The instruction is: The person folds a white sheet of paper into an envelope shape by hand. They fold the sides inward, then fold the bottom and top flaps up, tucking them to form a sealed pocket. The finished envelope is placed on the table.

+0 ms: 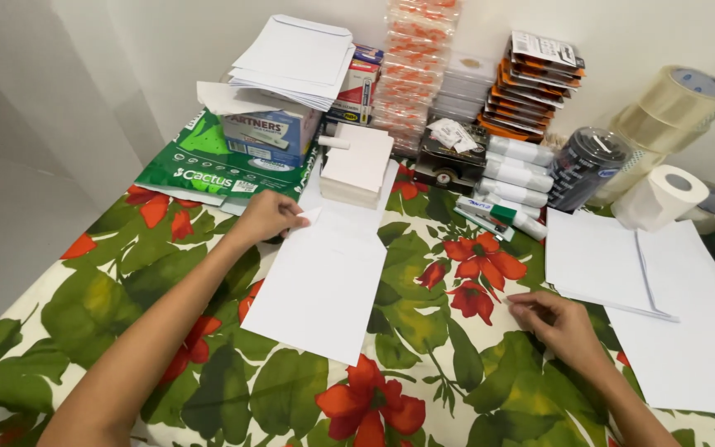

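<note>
A table against a white wall wears a cloth (424, 364) printed with red flowers and green leaves. The left hand (268, 217) pinches the far left corner of a white sheet of paper (320, 285) lying flat on the cloth. The right hand (558, 324) rests on the cloth, fingers curled, empty as far as shows, beside a stack of white sheets (596, 258).

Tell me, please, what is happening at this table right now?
A person sits at a floral tablecloth. Their left hand pinches the top corner of a white paper sheet lying flat. Their right hand rests on the cloth, near a stack of white sheets. Tape rolls stand behind.
</note>
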